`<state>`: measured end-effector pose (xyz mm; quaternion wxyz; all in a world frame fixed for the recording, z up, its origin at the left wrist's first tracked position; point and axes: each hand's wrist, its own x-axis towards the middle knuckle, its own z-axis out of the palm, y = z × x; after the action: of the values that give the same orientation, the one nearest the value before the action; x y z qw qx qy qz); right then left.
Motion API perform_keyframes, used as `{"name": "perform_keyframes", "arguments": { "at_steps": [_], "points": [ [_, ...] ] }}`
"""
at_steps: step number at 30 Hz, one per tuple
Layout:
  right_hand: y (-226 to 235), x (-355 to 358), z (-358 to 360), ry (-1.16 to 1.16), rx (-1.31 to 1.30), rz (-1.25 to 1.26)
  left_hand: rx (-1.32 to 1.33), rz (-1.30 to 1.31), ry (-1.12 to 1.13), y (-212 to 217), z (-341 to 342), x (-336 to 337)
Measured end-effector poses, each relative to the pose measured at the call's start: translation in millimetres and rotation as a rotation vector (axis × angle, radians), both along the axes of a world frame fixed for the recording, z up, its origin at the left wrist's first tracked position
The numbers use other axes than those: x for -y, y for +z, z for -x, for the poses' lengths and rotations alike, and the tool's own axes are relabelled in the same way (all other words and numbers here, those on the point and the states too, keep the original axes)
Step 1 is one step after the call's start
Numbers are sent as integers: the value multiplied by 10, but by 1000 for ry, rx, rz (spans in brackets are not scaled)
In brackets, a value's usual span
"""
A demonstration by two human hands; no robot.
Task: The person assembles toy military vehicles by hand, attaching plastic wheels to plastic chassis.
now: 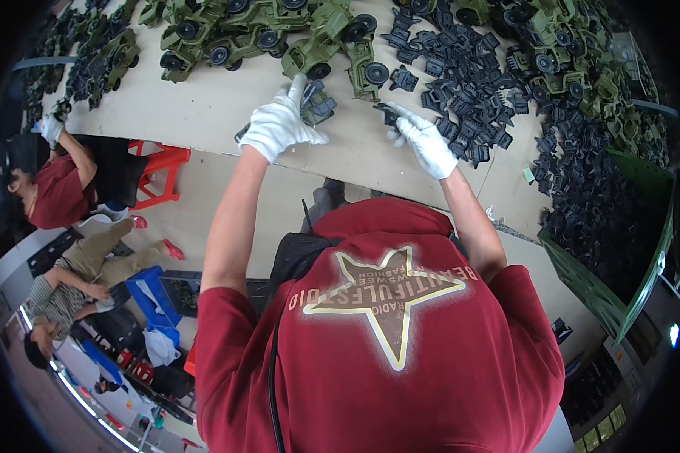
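Observation:
My left hand [278,127], in a white glove, lies over a dark green toy vehicle [319,104] at the near side of the table. Its fingers curve around the toy, and much of the body is hidden under the palm. My right hand [425,142], also gloved, pinches a small black plastic part [387,113] between thumb and fingertips. That part is a short way right of the toy vehicle, apart from it. Just beyond my hands stand olive-green toy jeeps [310,57] with black wheels.
A heap of black plastic parts [468,83] spreads to the right on the pale table [181,113]. More jeeps [567,45] lie at the far right, above a green bin [635,249] of black parts. At left, a co-worker [60,181] sits near a red stool [161,170]; another person [72,291] is behind.

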<state>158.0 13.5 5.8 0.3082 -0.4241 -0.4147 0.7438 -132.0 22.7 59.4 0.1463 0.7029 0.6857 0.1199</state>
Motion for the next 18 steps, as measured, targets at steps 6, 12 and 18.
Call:
{"name": "perform_keyframes", "arguments": {
  "at_steps": [6, 12, 18],
  "points": [
    [273, -39, 286, 16, -15, -69, 419, 262, -3, 204, -45, 249],
    [716, -159, 430, 195, 383, -657, 1145, 293, 296, 392, -139, 783],
    [464, -290, 441, 193, -21, -292, 2202, -40, 616, -62, 116, 1097]
  ]
}}
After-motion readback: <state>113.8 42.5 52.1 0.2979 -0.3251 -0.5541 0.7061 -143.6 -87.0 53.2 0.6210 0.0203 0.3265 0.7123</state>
